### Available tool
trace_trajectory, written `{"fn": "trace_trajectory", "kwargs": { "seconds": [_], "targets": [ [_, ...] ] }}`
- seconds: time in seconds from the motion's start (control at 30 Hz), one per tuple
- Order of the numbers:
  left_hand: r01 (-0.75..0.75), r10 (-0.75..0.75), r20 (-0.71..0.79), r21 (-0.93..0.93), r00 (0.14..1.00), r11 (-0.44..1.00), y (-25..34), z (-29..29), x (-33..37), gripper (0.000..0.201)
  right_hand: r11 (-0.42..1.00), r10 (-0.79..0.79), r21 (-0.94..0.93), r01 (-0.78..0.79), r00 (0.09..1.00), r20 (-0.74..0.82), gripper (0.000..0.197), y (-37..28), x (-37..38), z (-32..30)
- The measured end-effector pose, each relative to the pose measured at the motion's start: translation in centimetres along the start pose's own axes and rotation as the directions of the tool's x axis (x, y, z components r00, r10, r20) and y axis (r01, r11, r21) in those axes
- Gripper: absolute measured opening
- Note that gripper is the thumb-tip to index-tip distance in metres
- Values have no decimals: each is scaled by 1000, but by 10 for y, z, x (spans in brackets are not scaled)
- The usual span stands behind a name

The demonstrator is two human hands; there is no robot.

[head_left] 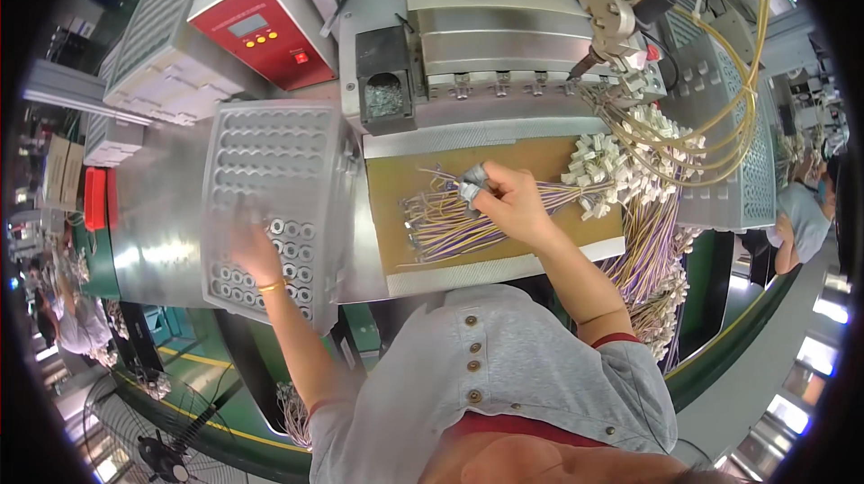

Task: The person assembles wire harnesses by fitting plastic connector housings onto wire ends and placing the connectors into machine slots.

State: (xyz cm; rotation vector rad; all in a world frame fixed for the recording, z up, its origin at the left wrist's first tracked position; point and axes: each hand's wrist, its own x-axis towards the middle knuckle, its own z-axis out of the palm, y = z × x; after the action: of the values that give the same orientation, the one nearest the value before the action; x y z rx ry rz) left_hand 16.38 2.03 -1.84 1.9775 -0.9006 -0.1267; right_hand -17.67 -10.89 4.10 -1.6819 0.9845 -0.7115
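My left hand (256, 250) hovers over or touches a translucent plastic tray (270, 187) with scalloped rows, its near part holding several round metal rings (292, 255). Motion smears its fingers, so their grip is not clear. On a brown work board (387, 205), my right hand (515, 205) is closed in a pinch, with grey finger cots on its fingertips. Thin wires (441, 178) show at these fingertips. Around and below it lies a bundle of yellow, white and purple wires (459, 230), running right to a pile of white connectors (612, 165).
Behind the board stands a metal machine (504, 43) with small clamps, and a black box (385, 88) of small bits beside it. A red-fronted control box (261, 30) is at the back left. Yellowish hoses (751, 79) loop at right. Wire bundles (648, 241) hang over the right edge.
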Motion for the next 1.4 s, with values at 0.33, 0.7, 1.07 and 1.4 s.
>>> {"fn": "trace_trajectory", "kwargs": {
  "seconds": [0.33, 0.7, 1.07, 1.4],
  "targets": [
    [548, 153, 688, -675, 709, 494, 149, 93, -97, 37, 986, 15, 168, -18, 1000, 16, 5, -13, -9, -4],
    [490, 233, 676, -690, 699, 533, 164, 91, -95, 37, 967, -72, 244, 66, 997, 13, 4, -7, -10, -11],
    [393, 275, 611, -729, 742, 560, 177, 91, -94, 25, 993, -51, 111, 39, 992, 115, 6, -10, -11, -11],
    [787, 176, 812, -583, 557, 203, 171, 110, -93, 28, 968, 132, 186, -169, 971, 197, 11, -17, -3, -25]
  ]
}}
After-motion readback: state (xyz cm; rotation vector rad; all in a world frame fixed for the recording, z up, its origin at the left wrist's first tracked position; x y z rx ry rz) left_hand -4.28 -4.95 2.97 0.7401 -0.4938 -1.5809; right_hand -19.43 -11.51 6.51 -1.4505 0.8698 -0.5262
